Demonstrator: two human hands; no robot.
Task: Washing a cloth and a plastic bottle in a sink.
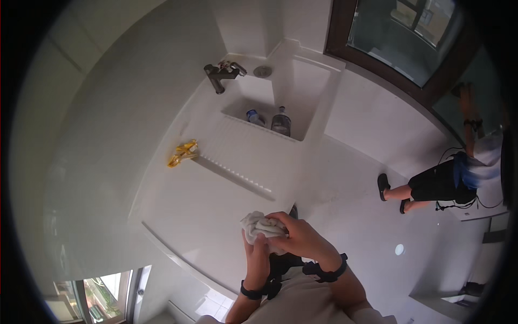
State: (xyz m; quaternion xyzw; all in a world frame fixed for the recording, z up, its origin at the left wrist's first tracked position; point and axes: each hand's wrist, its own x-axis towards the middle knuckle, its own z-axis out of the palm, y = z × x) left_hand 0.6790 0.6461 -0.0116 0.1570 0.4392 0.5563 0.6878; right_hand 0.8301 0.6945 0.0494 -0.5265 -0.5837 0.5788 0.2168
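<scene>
Close in front of my body, both hands are closed on a bunched white cloth. My left hand grips it from the left and below, its fingers partly hidden behind the folds. From the right, my right hand presses its fingers into the crumpled fabric. Each wrist wears a dark band. Beyond the hands lies a white counter with a ribbed washboard slope. A yellow crumpled item, perhaps a cloth or peel, rests on the counter's far left part.
A sink basin at the back holds a clear bottle and a blue-and-clear item. A dark faucet stands at its left. On the right, another person in black shorts stands near a dark-framed window.
</scene>
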